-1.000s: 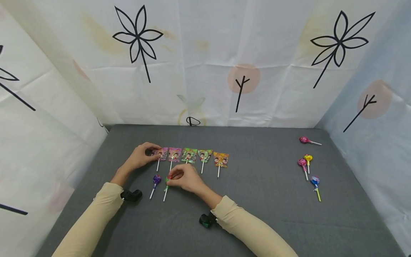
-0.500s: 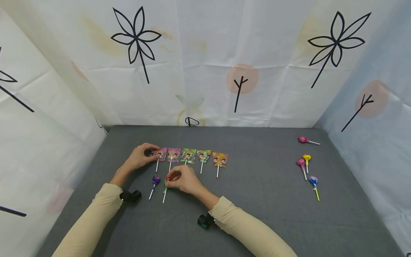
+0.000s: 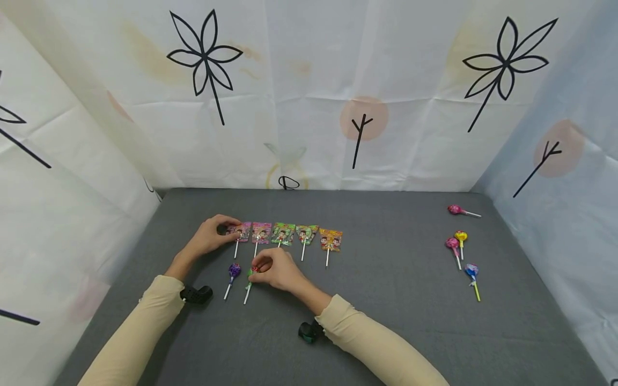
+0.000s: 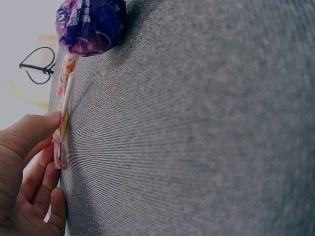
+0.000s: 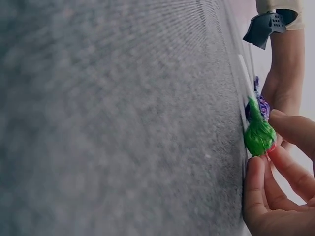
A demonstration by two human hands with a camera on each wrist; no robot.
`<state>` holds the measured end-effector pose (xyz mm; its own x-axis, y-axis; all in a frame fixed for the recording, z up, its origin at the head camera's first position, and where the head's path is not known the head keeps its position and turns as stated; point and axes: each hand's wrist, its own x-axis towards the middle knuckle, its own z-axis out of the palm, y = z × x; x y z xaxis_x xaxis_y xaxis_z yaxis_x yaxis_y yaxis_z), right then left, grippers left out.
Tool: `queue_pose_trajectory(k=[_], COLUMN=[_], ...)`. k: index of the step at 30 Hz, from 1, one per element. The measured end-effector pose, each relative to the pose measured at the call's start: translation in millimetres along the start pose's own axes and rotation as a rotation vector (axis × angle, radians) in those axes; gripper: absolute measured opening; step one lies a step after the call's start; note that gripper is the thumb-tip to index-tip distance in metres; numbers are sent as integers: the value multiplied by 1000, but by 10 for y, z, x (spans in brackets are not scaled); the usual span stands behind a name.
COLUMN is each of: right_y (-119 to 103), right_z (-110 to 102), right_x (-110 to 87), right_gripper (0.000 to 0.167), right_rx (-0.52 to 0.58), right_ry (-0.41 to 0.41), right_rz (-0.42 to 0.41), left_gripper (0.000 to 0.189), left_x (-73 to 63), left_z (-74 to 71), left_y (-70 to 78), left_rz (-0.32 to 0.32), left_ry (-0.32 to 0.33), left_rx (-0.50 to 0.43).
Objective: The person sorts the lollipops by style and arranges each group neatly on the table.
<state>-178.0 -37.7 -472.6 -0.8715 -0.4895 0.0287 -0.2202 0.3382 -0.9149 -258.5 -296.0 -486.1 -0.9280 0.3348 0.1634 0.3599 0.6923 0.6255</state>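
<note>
We observe two bare hands at work over a grey cloth surface (image 3: 386, 321). The left hand (image 3: 211, 234) pinches the edge of the leftmost pink packet lollipop (image 3: 245, 231) between thumb and fingers, as we confirm in the left wrist view. To the right of this packet we find, in one row with sticks toward the person, a second pink packet lollipop (image 3: 261, 231), two green packet lollipops (image 3: 282, 234) and an orange packet lollipop (image 3: 331, 240); the right hand (image 3: 280, 268) hides part of the row's middle sticks. Below the row, the right hand pinches the head of a green-and-red lollipop (image 5: 260, 136), its white stick pointing toward the person. Just beside it, on the left, we note a purple lollipop (image 3: 234, 270) lying on the cloth. Well apart, near the right edge, we see a pink lollipop (image 3: 455, 209) on its side, then a yellow lollipop (image 3: 461, 236) close beside another pink lollipop (image 3: 452, 243), and below these a blue lollipop (image 3: 471, 271) with a yellow stick. Behind everything we see a white patterned backdrop (image 3: 309, 64).
</note>
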Motion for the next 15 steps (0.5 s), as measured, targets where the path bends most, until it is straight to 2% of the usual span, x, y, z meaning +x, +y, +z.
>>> queue_pose_trajectory(k=[8, 15], right_y=[17, 41], right_z=[-182, -439], right_x=[-108, -249], right_gripper=[32, 37], right_rx=[61, 178], right_ry=[-52, -141], right_rz=[3, -63], left_gripper=[36, 34], left_x=[0, -7], left_z=[-3, -8], left_y=[20, 23], left_rz=[-5, 4], left_ry=[0, -1], left_rx=[5, -6])
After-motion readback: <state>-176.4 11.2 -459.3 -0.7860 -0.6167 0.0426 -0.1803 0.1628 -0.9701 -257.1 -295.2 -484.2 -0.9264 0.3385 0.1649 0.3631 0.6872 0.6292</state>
